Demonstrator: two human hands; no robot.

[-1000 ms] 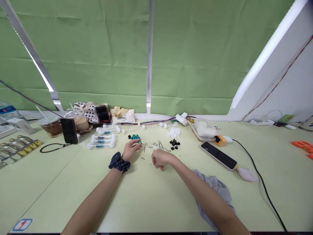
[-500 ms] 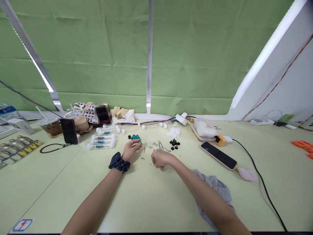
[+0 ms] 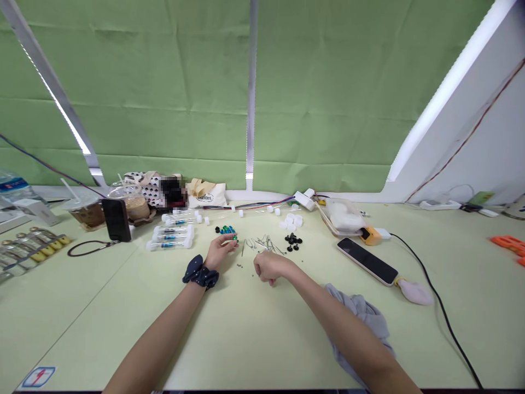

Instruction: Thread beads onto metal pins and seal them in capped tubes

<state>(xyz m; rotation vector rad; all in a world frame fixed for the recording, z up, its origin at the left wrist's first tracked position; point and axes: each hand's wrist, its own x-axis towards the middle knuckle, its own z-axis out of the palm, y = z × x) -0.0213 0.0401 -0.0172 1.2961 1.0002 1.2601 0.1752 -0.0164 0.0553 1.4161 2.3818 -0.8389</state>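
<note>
My left hand (image 3: 220,249), with a dark dotted scrunchie (image 3: 199,273) round the wrist, pinches a small green part (image 3: 235,237) between its fingertips. Just beyond it lies a cluster of blue and green bead-like parts (image 3: 225,230). Fingers curled down, my right hand (image 3: 269,266) is closed close to the tabletop; what it may pinch is hidden. Bent thin metal wires (image 3: 266,243) lie behind that hand. Tiny grey bits (image 3: 239,266) are scattered between the two hands. To the right of the wires sit black round-headed pieces (image 3: 292,241).
White caps (image 3: 292,221) and clear capped tubes (image 3: 170,237) lie farther back. A standing phone (image 3: 116,220) and cups are at left. On the right are a flat phone (image 3: 367,261), a black cable (image 3: 437,298), a grey cloth (image 3: 361,314) and orange-handled scissors (image 3: 508,244).
</note>
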